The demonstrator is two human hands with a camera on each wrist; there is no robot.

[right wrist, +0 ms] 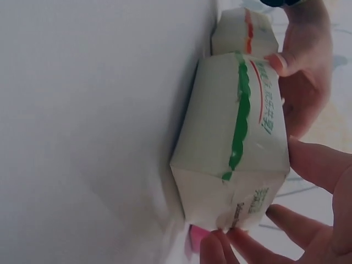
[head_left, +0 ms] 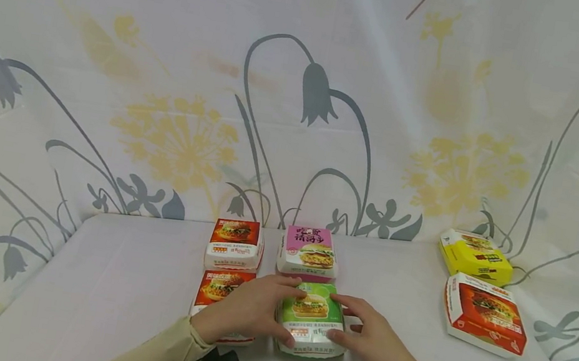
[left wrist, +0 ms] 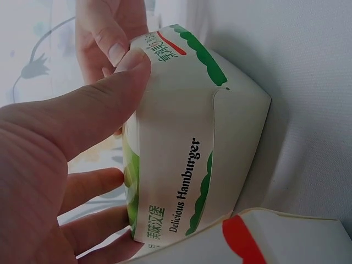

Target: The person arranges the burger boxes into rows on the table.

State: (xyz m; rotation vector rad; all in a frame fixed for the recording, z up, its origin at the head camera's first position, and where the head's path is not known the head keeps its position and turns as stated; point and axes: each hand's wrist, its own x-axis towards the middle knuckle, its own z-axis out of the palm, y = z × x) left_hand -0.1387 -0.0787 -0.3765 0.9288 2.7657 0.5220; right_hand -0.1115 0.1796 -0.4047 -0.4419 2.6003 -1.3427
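Observation:
A green-topped hamburger box (head_left: 311,313) rests on the table between both hands. My left hand (head_left: 252,307) holds its left side, the thumb at the near corner and the fingers spread toward the far edge. From the right, my right hand (head_left: 370,335) holds the same box, thumb on the near top edge, fingers along the side. The box's white side (left wrist: 176,154) with green scalloped trim fills the left wrist view, lid closed. A red hamburger box (head_left: 216,286) sits just left of it, partly hidden by the left hand. Directly behind stands a pink-topped hamburger box (head_left: 309,253).
Another red hamburger box (head_left: 234,241) stands at the back left of the group. Over at the right side of the table (head_left: 393,279) are a yellow box (head_left: 476,257) and a larger-looking red box (head_left: 487,313). A flower-patterned curtain (head_left: 199,65) hangs behind.

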